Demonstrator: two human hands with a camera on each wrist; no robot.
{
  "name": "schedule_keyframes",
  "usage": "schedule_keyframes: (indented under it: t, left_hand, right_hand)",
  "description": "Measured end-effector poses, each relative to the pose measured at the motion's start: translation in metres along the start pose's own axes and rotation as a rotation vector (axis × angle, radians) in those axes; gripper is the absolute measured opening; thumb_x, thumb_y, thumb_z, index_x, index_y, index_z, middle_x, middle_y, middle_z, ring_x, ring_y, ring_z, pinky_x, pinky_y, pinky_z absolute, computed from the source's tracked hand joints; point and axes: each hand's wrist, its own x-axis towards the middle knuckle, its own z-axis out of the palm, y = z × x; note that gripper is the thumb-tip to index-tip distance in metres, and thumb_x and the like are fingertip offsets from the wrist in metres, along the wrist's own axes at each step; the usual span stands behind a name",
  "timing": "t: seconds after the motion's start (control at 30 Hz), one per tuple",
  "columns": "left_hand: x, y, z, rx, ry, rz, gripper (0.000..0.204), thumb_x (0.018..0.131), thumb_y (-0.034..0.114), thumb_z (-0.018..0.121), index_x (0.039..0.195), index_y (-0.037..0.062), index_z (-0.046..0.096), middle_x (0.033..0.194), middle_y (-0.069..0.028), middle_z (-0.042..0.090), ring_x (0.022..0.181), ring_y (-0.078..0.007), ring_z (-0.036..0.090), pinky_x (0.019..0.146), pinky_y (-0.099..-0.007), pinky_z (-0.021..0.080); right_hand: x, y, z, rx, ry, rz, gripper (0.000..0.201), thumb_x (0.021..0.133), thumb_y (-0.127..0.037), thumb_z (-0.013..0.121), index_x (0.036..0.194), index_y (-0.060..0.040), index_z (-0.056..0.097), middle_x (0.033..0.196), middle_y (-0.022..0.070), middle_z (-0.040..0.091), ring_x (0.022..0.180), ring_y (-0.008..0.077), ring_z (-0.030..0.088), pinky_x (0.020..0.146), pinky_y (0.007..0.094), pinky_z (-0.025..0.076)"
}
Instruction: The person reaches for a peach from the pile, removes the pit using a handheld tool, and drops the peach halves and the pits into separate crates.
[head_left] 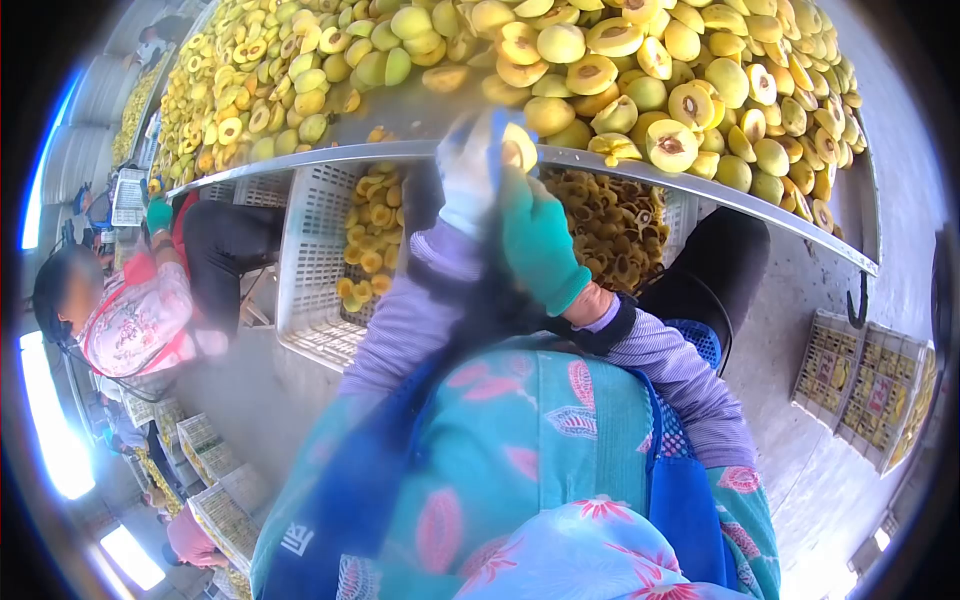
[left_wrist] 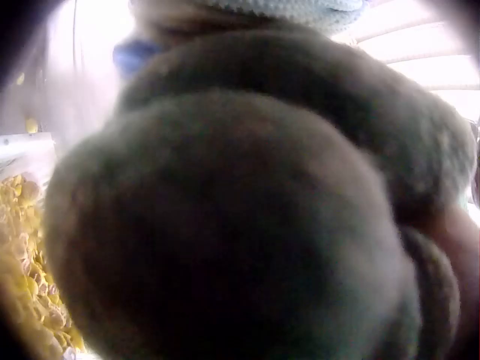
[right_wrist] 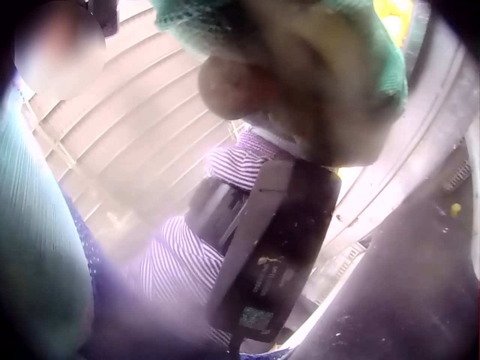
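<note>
In a white glove with blue edging, the left hand point(head_left: 470, 170) grips a pale yellow fruit half point(head_left: 519, 148) at the metal table's front edge point(head_left: 400, 150). The right hand point(head_left: 540, 240), gloved in green, is just below, its upper end against the fruit. Its fingers are blurred, and whether they hold anything cannot be told. Dark, blurred glove fabric point(left_wrist: 225, 225) fills most of the left wrist view. The green right-hand glove point(right_wrist: 322, 75) is at the top of the right wrist view. Many halved yellow-green fruits point(head_left: 672, 145) are heaped on the table.
Under the table edge, a white crate point(head_left: 300, 255) holds yellow fruit pieces point(head_left: 372, 235); brown pieces point(head_left: 610, 225) lie to its right. Another person point(head_left: 130, 310) sits at the left. A crate of fruit point(head_left: 865, 385) stands on the floor at the right.
</note>
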Motion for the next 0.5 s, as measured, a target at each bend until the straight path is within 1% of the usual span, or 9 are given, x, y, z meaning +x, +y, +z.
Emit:
schedule_keyframes:
  t: [0.03, 0.07, 0.1, 0.17, 0.23, 0.27, 0.37, 0.43, 0.5]
  left_hand:
    - [0.002, 0.006, -0.001, 0.051, 0.038, 0.065, 0.034, 0.077, 0.025, 0.057, 0.106, 0.0056, 0.06, 0.098, -0.0074, 0.064, 0.094, -0.0231, 0.06, 0.085, -0.0348, 0.047]
    - [0.003, 0.01, -0.002, 0.103, 0.078, 0.13, 0.034, 0.077, 0.025, 0.057, 0.105, 0.0057, 0.061, 0.093, -0.0074, 0.065, 0.089, -0.0245, 0.062, 0.08, -0.0359, 0.05]
    - [0.005, 0.009, 0.0, 0.089, 0.064, 0.164, 0.034, 0.077, 0.025, 0.057, 0.105, 0.0058, 0.061, 0.093, -0.0074, 0.065, 0.089, -0.0246, 0.061, 0.079, -0.0361, 0.049]
    - [0.011, 0.007, -0.001, 0.074, 0.025, 0.227, 0.031, 0.077, 0.022, 0.055, 0.103, 0.0048, 0.061, 0.09, -0.0084, 0.064, 0.085, -0.0251, 0.061, 0.075, -0.0363, 0.049]
    - [0.013, 0.005, -0.001, 0.062, -0.019, 0.238, 0.026, 0.078, 0.014, 0.052, 0.1, 0.0014, 0.06, 0.085, -0.0116, 0.063, 0.075, -0.0266, 0.062, 0.065, -0.0359, 0.051]
    - [0.012, 0.005, -0.001, 0.058, -0.038, 0.225, 0.023, 0.079, 0.009, 0.05, 0.098, -0.0009, 0.06, 0.082, -0.0138, 0.063, 0.068, -0.0276, 0.063, 0.059, -0.0356, 0.052]
    - [0.007, -0.007, 0.004, 0.024, 0.043, 0.269, 0.019, 0.081, 0.012, 0.053, 0.094, 0.0006, 0.061, 0.081, -0.0126, 0.063, 0.069, -0.0268, 0.064, 0.06, -0.0349, 0.053]
    - [0.004, -0.001, 0.01, 0.065, 0.141, 0.28, 0.017, 0.081, 0.014, 0.054, 0.091, 0.0018, 0.061, 0.082, -0.0116, 0.063, 0.069, -0.0256, 0.064, 0.06, -0.0342, 0.053]
    - [0.005, 0.015, 0.003, 0.063, 0.11, 0.293, 0.015, 0.081, 0.015, 0.055, 0.088, 0.0025, 0.061, 0.081, -0.0106, 0.064, 0.07, -0.0243, 0.065, 0.06, -0.0341, 0.053]
  right_hand:
    - [0.003, -0.003, 0.001, -0.004, 0.074, -0.004, 0.038, 0.091, -0.035, 0.056, 0.114, -0.0053, 0.053, 0.081, 0.0178, 0.058, 0.063, 0.0289, 0.06, 0.05, 0.0367, 0.046]
    - [0.005, -0.006, -0.003, 0.111, 0.065, 0.099, 0.037, 0.092, -0.036, 0.053, 0.109, -0.0037, 0.055, 0.074, 0.0168, 0.057, 0.059, 0.0278, 0.059, 0.048, 0.0369, 0.045]
    - [0.008, -0.009, -0.006, 0.224, 0.067, 0.203, 0.037, 0.093, -0.037, 0.05, 0.103, -0.0021, 0.056, 0.067, 0.0159, 0.056, 0.055, 0.0267, 0.058, 0.046, 0.0372, 0.044]
    - [0.022, -0.023, -0.027, 0.623, -0.095, 0.594, 0.042, 0.094, -0.042, 0.045, 0.093, -0.0021, 0.058, 0.061, 0.0149, 0.053, 0.049, 0.0253, 0.055, 0.043, 0.0373, 0.042]
    - [0.041, -0.032, -0.044, 0.831, -0.254, 0.952, 0.048, 0.095, -0.047, 0.041, 0.085, -0.0028, 0.058, 0.056, 0.0139, 0.051, 0.045, 0.024, 0.052, 0.041, 0.037, 0.041]
    - [0.042, -0.032, -0.046, 0.901, -0.323, 1.07, 0.047, 0.095, -0.046, 0.042, 0.086, -0.0027, 0.058, 0.057, 0.0137, 0.051, 0.045, 0.0234, 0.052, 0.041, 0.0363, 0.041]
    - [0.044, -0.027, -0.048, 1.1, -0.464, 1.338, 0.034, 0.094, -0.033, 0.048, 0.097, -0.0013, 0.06, 0.063, 0.0135, 0.053, 0.05, 0.022, 0.053, 0.043, 0.0331, 0.042]
    - [0.003, 0.008, -0.01, 0.169, -0.239, 0.344, 0.027, 0.09, -0.018, 0.053, 0.109, 0.0016, 0.057, 0.073, 0.0148, 0.055, 0.057, 0.0229, 0.055, 0.047, 0.0319, 0.043]
    - [-0.01, 0.015, 0.0, -0.144, -0.123, -0.083, 0.035, 0.085, -0.005, 0.055, 0.119, 0.0043, 0.052, 0.081, 0.016, 0.056, 0.063, 0.0241, 0.056, 0.051, 0.0312, 0.045]
